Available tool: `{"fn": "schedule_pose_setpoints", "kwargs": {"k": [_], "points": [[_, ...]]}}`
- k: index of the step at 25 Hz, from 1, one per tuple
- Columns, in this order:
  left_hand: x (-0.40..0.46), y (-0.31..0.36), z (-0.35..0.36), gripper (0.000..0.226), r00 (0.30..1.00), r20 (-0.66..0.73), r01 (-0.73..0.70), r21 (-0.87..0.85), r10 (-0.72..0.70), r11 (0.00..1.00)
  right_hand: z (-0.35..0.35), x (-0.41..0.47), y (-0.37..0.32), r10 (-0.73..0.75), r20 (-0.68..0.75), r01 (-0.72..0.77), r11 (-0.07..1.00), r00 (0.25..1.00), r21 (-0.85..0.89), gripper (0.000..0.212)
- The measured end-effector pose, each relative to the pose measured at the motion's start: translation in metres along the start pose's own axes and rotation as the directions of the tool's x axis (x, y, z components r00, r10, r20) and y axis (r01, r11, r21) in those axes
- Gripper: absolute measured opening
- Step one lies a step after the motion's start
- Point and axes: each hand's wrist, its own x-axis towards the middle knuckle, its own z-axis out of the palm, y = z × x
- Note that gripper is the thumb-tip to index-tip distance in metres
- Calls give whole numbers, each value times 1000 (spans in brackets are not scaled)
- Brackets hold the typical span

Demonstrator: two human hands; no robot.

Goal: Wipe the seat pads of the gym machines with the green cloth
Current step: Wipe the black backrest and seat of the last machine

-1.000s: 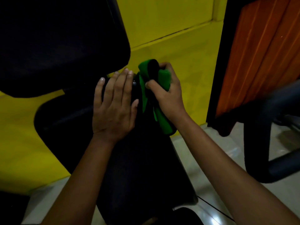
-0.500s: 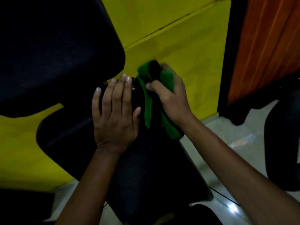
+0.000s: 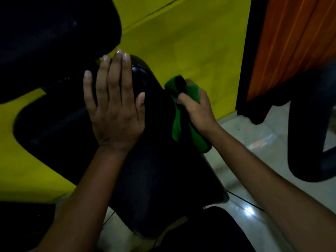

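A black seat pad slopes toward me in the middle of the view. My left hand lies flat on its upper part, fingers straight. At the pad's right edge my right hand grips a bunched green cloth, which hangs down along the pad's side. A second, larger black pad sits above at the upper left, close to my left fingertips.
A yellow wall stands behind the machine. An orange panel with a black frame is at the right, with a dark curved machine part below it. Pale tiled floor shows at lower right.
My right hand with the cloth has slid down and toward me along the pad's right edge. My left hand stays flat on the pad.
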Motion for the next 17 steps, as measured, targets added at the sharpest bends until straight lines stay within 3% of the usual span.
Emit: {"fn": "schedule_pose_setpoints", "kwargs": {"k": [2,5,7,9,15,17], "points": [[-11,14,1,55,998,14,69,-4,-69,998,2,-2,4,-64,-2,64,997,998,31,7],[-23,26,5,54,992,-8,123,-25,-124,992,-22,-26,42,70,-30,-71,997,997,-42,30],[-23,26,7,54,990,-27,134,-47,-135,990,-37,-41,66,205,-73,-212,971,976,-108,19],[-29,32,8,53,987,-31,154,-75,-156,985,-37,-47,69,231,-120,-243,965,966,-96,8],[-60,63,11,54,964,73,262,-99,-255,960,0,-18,9,-106,-97,108,994,990,19,8],[-72,67,12,56,968,87,241,-95,-233,966,-7,-27,24,-106,-117,109,994,988,23,7]]}}
